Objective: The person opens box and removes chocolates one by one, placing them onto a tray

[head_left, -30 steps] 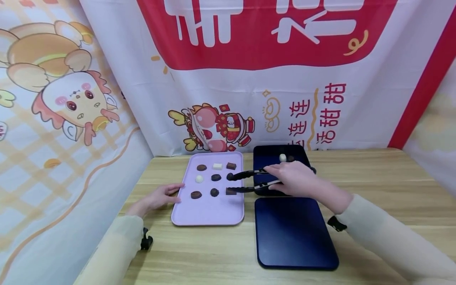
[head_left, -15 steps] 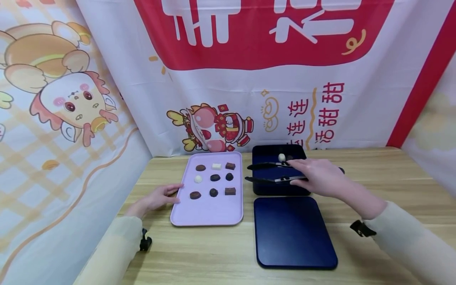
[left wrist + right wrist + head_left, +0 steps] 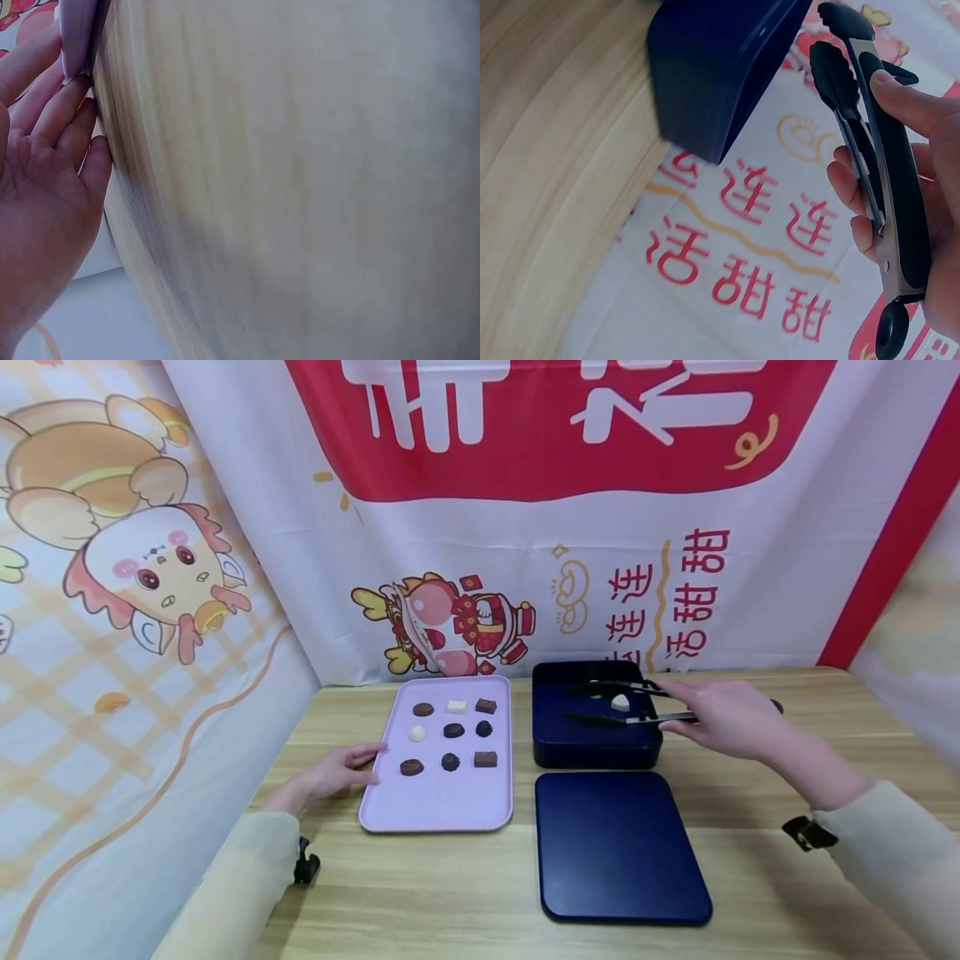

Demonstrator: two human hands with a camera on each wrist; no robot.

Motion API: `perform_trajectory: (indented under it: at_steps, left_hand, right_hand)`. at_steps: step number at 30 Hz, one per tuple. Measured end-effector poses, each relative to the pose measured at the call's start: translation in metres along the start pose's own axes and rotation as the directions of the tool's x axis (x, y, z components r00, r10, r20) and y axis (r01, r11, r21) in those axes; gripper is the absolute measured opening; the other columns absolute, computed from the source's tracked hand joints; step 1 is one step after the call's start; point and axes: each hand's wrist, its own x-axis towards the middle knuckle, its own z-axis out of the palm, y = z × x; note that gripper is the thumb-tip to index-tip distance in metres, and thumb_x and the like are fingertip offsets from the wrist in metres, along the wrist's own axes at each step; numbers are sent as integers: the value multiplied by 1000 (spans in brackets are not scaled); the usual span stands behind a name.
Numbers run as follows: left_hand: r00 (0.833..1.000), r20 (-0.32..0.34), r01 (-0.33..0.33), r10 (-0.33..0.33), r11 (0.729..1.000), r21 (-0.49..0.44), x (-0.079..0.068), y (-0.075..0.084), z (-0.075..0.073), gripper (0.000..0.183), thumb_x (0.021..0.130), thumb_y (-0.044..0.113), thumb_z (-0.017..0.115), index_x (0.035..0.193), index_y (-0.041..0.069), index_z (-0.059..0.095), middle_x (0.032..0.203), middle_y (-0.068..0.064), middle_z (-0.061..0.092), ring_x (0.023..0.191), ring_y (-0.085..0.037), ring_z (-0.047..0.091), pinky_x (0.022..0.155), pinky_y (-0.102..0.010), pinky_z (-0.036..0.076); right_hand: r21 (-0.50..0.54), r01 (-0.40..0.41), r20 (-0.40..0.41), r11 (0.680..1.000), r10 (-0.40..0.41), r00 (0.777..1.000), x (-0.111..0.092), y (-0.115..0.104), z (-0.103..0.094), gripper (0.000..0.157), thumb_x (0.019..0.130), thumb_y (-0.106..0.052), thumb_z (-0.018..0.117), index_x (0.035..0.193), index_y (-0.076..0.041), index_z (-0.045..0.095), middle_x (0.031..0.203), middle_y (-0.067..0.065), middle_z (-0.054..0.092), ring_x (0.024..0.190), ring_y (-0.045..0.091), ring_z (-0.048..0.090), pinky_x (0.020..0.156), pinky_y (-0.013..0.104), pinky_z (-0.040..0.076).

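Note:
My left hand (image 3: 330,774) rests against the left rim of a lilac tray (image 3: 435,810), fingertips touching its edge; the left wrist view shows the fingers fairly straight. Several small chocolates (image 3: 453,730) lie in rows on this tray, brown, dark and white. With my right hand (image 3: 723,720) I hold black-and-silver tongs (image 3: 900,180), their arms apart, over a navy box (image 3: 592,752). Nothing shows between the tong tips in the right wrist view. Inside the box is a white piece (image 3: 619,702), and another pale one is partly hidden behind the upper tong arm.
A flat navy lid (image 3: 618,852) lies on the wooden table (image 3: 420,893) in front of the box. Behind the tray and box hangs a printed cloth (image 3: 450,543), close to the table's far edge. Another patterned cloth (image 3: 150,710) hangs along the left side.
My right hand has carried the tongs rightward, from around a dark chocolate on the tray to over the box. The chocolates on the tray look unchanged. My left hand has stayed put.

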Motion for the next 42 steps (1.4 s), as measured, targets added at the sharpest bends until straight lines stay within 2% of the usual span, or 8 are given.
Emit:
perform_trajectory:
  at_steps: [3,12,16,24,28,32,38,42]
  left_hand:
    - [1000,-1,-1,1,1000,1,0,1,0,64,90,10,68,145,-2,39,148,-26,33,139,-39,26,115,-50,16]
    - [1000,-8,3,-3,1000,18,-1,1,1,65,90,11,68,146,-1,38,148,-25,33,139,-40,27,115,-50,16]
    - [1000,-11,-9,10,1000,18,-2,2,0,64,90,10,68,146,-2,38,147,-27,34,139,-40,27,115,-50,16]
    - [1000,-18,9,-9,999,37,-1,0,1,65,90,14,70,146,1,40,148,-25,35,139,-39,28,115,-51,16]
    - [1000,-18,22,-21,999,35,-1,-1,1,65,90,15,70,147,2,40,148,-24,35,139,-39,28,115,-51,17]
    - [999,-20,28,-27,999,28,-1,-1,2,65,89,15,70,146,3,40,148,-24,35,139,-39,28,115,-51,16]
    - [1000,-17,25,-25,999,28,-2,0,2,65,90,15,70,146,3,40,148,-24,36,139,-39,28,115,-51,16]
    - [1000,-11,11,-10,1000,18,-2,1,1,65,90,14,69,146,1,39,148,-25,35,139,-40,27,115,-51,16]
  right_hand:
    - [1,-16,20,1000,16,1000,-2,9,-1,61,83,-29,77,131,3,57,120,25,64,94,36,67,74,53,55]
    - [-14,-29,48,999,30,998,-6,24,-1,59,82,-26,78,130,3,58,120,25,63,97,38,66,76,55,54]
    - [-29,-31,66,999,33,997,-4,27,1,58,82,-26,78,129,3,59,119,24,64,93,37,67,73,54,54]
    - [-80,-76,143,994,87,986,14,28,8,55,85,-28,75,125,6,59,106,22,68,84,35,67,65,50,55]
    - [-85,-100,173,991,114,978,25,31,16,57,86,-29,75,128,5,57,103,20,69,80,32,67,58,45,53]
    - [-83,-115,192,990,129,973,34,34,25,59,86,-30,74,130,5,56,114,23,65,89,35,66,62,46,54]
    - [-83,-122,218,989,137,966,43,38,34,50,86,-29,75,120,5,60,109,21,67,91,36,65,68,49,54]
    - [-89,-131,234,987,149,961,47,39,36,53,87,-30,74,123,6,60,114,25,64,99,39,63,73,52,54]
